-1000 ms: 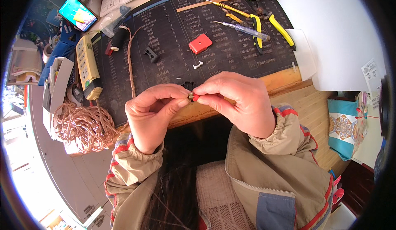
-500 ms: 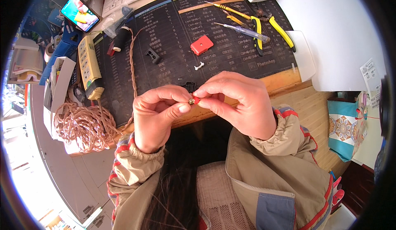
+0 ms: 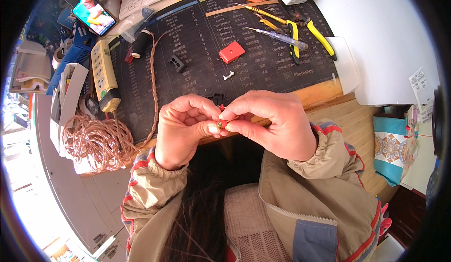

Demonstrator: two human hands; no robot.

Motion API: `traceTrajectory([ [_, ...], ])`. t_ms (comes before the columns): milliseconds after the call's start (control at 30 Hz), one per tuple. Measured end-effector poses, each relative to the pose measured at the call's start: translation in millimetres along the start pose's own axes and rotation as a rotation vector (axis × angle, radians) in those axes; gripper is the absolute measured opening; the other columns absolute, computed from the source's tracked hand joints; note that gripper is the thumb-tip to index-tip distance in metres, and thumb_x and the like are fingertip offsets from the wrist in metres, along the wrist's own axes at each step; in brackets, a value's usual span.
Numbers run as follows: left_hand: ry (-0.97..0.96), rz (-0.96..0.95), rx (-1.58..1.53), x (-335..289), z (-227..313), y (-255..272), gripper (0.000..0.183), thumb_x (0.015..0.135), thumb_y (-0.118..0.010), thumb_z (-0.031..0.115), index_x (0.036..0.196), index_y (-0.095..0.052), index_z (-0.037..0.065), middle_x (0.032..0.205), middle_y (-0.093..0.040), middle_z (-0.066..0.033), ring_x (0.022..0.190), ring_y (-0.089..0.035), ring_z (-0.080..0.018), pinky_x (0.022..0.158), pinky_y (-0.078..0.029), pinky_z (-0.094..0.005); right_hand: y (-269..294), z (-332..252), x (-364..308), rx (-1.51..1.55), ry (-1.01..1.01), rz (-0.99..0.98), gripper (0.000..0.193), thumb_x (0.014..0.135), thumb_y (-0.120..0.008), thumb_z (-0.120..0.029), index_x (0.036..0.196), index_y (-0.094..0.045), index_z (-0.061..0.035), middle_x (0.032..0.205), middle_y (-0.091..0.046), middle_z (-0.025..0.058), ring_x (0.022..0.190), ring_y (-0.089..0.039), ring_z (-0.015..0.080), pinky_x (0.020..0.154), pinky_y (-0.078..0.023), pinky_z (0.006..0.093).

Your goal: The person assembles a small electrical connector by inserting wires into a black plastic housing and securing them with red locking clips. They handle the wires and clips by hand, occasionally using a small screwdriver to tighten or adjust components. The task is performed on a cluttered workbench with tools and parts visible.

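Near the desk's front edge, both my hands meet over a small red piece with a brass-coloured metal end (image 3: 219, 125). My left hand (image 3: 181, 128) is closed, its thumb and fingertips pinching the brass end. From the other side my right hand (image 3: 275, 123) pinches the red part, which its fingers mostly cover. Just beyond the fingertips lies a black plastic part (image 3: 216, 98), partly hidden. Farther back on the dark mat are a red plastic cover (image 3: 232, 52), a small white bone-shaped piece (image 3: 228, 76) and a black plastic piece (image 3: 177, 63).
Yellow-handled pliers (image 3: 321, 40) and a screwdriver with a clear handle (image 3: 286, 39) lie at the back right. To the left are a power strip (image 3: 104, 71), a coil of twisted brown cord (image 3: 96, 142), a black roll (image 3: 142, 43) and a propped phone (image 3: 94, 15).
Both hands have come slightly nearer to me with the small piece. More of the black part and a bit of red beyond the fingers now show.
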State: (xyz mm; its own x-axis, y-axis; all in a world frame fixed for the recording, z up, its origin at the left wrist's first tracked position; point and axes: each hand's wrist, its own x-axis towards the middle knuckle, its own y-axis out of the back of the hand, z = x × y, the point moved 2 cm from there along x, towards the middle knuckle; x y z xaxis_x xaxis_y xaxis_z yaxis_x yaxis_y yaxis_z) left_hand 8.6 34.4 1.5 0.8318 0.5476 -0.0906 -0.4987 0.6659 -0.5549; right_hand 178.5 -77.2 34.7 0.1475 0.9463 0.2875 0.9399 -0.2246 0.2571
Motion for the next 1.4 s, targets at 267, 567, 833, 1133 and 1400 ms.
traceTrajectory([
  [267,-0.137,0.056,0.705,25,38,-1,0.014,0.088,-0.076,-0.008,0.102,-0.074,-0.005,0.096,-0.075,-0.0078,0.087,-0.071,-0.0109,0.078,-0.057,-0.0231,9,15,29,-0.158,0.022,0.055,0.015,0.086,-0.08,0.003,0.099,-0.074,0.0023,0.095,-0.077,0.0094,0.087,-0.074,0.0133,0.078,-0.06,0.027],
  [567,-0.188,0.139,0.625,21,27,-2,0.013,0.091,-0.074,-0.006,0.104,-0.075,-0.005,0.095,-0.076,-0.0052,0.089,-0.07,-0.0083,0.079,-0.057,-0.0221,-7,27,24,0.052,-0.075,0.134,0.008,0.09,-0.077,0.002,0.095,-0.07,0.0024,0.084,-0.076,0.0078,0.081,-0.074,0.0103,0.072,-0.059,0.0252],
  [833,-0.371,0.041,1.064,20,25,-2,0.012,0.085,-0.076,-0.005,0.096,-0.078,0.0,0.091,-0.077,-0.0115,0.082,-0.073,-0.0202,0.073,-0.056,-0.0292,3,29,17,0.007,-0.189,-0.016,0.009,0.093,-0.072,0.006,0.101,-0.069,0.0033,0.096,-0.077,0.008,0.094,-0.075,0.011,0.081,-0.059,0.0243],
  [1133,-0.396,0.106,1.289,22,17,-3,0.014,0.077,-0.081,0.001,0.089,-0.08,0.008,0.086,-0.076,-0.006,0.081,-0.065,-0.0215,0.079,-0.052,-0.0331,0,39,15,-0.231,-0.08,0.057,0.013,0.087,-0.078,-0.002,0.1,-0.076,-0.0037,0.088,-0.076,0.013,0.075,-0.075,0.0193,0.068,-0.056,0.0276],
  [1400,-0.389,0.142,1.276,23,16,1,0.018,0.074,-0.082,-0.001,0.089,-0.082,0.008,0.09,-0.067,-0.0046,0.087,-0.063,-0.0201,0.073,-0.052,-0.0319,-5,45,14,-0.197,-0.005,0.159,0.01,0.082,-0.079,-0.004,0.092,-0.077,-0.0048,0.084,-0.072,0.0145,0.074,-0.071,0.033,0.064,-0.057,0.0372],
])
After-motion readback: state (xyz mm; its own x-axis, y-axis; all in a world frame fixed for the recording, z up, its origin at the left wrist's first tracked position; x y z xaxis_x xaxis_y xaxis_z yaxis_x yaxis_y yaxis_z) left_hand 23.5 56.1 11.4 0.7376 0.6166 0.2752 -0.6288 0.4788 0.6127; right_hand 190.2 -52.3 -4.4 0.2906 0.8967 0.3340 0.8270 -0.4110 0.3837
